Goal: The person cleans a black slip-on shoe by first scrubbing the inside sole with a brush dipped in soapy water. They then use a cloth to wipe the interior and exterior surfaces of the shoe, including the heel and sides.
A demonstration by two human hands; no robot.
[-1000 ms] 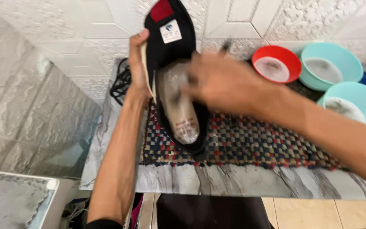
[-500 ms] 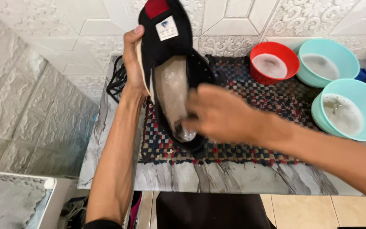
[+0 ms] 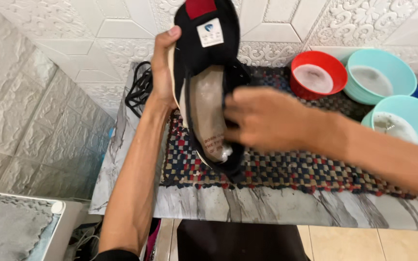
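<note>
A black shoe point(image 3: 204, 53) with a red tongue tab and a white label stands tilted over a woven checked mat point(image 3: 286, 169), its opening facing me. My left hand point(image 3: 163, 72) grips its left side near the sole edge. A worn grey insole point(image 3: 209, 113) shows inside the shoe. My right hand point(image 3: 267, 121) is at the shoe's right edge, fingers curled against the opening and the insole; it is blurred, so what the fingers grip is unclear.
A red bowl point(image 3: 332, 65) and two teal bowls point(image 3: 393, 60) point(image 3: 414, 108) with cloudy liquid sit at the back right. Black laces point(image 3: 139, 89) lie at the marble counter's point(image 3: 267, 208) left rear. White embossed wall tiles rise behind. A grey cloth-topped appliance point(image 3: 15, 227) stands lower left.
My right hand has moved down along the shoe's opening and then back to its right edge. The left hand has kept the shoe upright, lifting it slightly toward me.
</note>
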